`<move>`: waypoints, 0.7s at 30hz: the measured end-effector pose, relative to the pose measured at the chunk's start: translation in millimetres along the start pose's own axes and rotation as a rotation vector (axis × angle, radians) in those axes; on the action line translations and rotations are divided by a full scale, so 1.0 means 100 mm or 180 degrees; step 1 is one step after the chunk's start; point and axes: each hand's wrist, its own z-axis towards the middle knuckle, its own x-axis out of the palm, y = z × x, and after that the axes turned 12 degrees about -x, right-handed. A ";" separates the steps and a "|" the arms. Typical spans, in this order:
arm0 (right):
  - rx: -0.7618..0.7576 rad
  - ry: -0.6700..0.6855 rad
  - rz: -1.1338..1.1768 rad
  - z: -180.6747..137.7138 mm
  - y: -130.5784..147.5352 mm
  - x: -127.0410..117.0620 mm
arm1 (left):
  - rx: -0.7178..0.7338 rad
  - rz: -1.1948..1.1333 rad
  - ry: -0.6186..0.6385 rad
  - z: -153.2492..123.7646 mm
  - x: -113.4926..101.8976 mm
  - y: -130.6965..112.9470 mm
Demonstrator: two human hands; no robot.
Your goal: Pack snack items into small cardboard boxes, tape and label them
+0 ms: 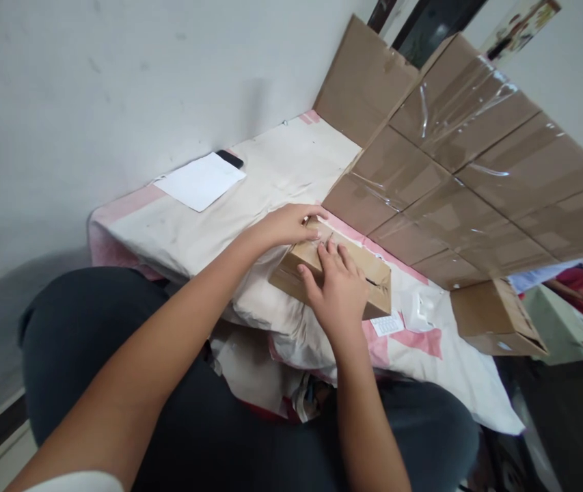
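A small brown cardboard box (290, 281) sits on the cloth-covered table in front of me, its top flaps closed with a dark gap showing near the right end. At its far left corner is my left hand (291, 224), thumb on the top and fingers curled over the edge, gripping it. My right hand (341, 290) lies on the box's top, fingers spread and pressed down, with the thumb at the near edge. Just right of the box are a white printed label sheet (387, 324) and a small white object (418, 311) whose kind is unclear.
Stacked, taped cardboard boxes (424, 184) rise like a wall at the right. White paper (201, 181) and a black phone-like object (230, 159) lie near the wall. An opened carton (491, 318) stands at the right end. A person in red (581, 290) appears beyond.
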 end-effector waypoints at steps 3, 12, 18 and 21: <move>-0.0462 0.0078 0.0455 -0.07 -0.23 -0.24 | -0.0006 -0.0018 -0.0123 0.01 0.03 0.02; 0.2013 -0.0758 0.0656 -0.68 -2.19 -0.25 | -0.0758 0.0539 0.0577 -0.20 -0.16 -0.08; 0.2133 0.1145 0.0928 -1.01 -2.35 0.28 | -0.1312 0.0608 0.0273 -0.14 -0.09 -0.14; 0.1722 0.1252 0.0716 -1.09 -2.30 0.35 | -0.1544 0.0433 0.0109 -0.03 -0.05 -0.09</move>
